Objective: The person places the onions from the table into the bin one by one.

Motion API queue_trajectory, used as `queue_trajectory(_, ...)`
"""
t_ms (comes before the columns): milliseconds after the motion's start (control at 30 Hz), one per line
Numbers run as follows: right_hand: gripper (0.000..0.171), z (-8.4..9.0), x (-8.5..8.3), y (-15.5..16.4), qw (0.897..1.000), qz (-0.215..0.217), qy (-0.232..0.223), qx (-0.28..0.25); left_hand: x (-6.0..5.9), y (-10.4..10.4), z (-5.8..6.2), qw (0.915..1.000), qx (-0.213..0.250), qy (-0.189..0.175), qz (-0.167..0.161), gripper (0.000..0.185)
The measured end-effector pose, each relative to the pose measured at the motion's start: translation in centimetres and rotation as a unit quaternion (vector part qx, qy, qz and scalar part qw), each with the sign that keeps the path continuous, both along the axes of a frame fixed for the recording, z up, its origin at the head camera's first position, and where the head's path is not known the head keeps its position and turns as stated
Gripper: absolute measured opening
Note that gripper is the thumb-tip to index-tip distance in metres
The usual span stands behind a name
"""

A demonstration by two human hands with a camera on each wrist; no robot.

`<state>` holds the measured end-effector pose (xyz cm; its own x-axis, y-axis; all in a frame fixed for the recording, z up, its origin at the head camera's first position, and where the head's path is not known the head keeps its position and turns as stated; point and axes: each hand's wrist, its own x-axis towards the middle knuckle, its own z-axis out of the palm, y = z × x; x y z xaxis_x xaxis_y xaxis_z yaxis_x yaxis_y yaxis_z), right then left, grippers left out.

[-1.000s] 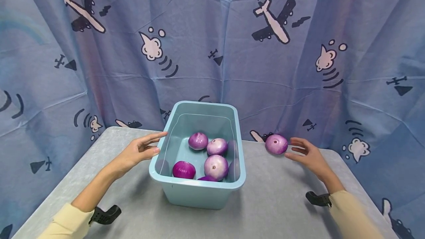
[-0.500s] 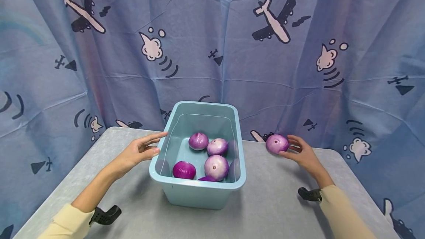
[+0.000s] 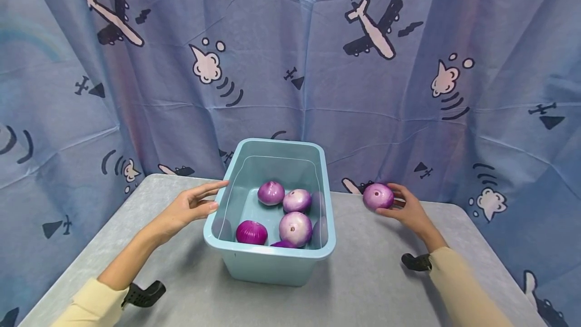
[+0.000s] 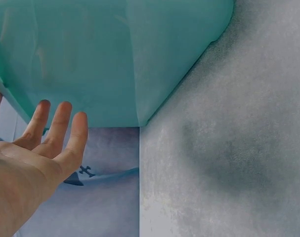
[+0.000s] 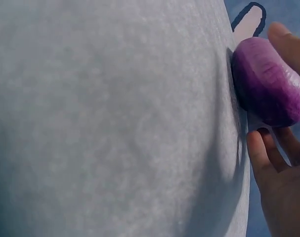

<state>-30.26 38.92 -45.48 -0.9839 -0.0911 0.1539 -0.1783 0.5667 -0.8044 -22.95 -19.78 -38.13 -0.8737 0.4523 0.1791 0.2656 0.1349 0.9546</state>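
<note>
A red onion (image 3: 378,197) sits at the table's far edge, right of the bin. My right hand (image 3: 410,212) bends round its near right side, thumb along the lower edge and fingers on the far side. From the right wrist, the onion (image 5: 268,81) lies between thumb and fingers, some fingertips below it. A pale blue plastic bin (image 3: 268,266) stands mid-table with several red onions inside, among them a pale one (image 3: 295,229) and a darker one (image 3: 251,232). My left hand (image 3: 188,208) has its fingers extended, fingertips at the bin's left rim.
The grey table (image 3: 363,276) ends at a blue curtain (image 3: 272,64) printed with airplanes, just behind the bin and the single onion. Black wrist mounts (image 3: 144,294) sit at both cuffs. The bin's walls rise well above the onions inside.
My right hand has moved left onto the single onion, thumb and fingers coming round its side. The left hand, the bin and the onions have stayed in place.
</note>
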Motion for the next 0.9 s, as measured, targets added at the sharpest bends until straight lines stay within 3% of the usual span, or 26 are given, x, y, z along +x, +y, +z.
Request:
queue_trajectory(333,0.088,-0.4,-0.6,-0.7,0.999,-0.013,0.031,0.017,-0.1,0.1,0.0,1.0,0.0,-0.004,-0.001,0.054)
queue_trajectory(900,0.082,-0.3,-0.8,-2.0,0.997,-0.073,0.028,0.025,-0.1,0.1,-0.1,1.0,0.006,0.0,-0.004,0.053)
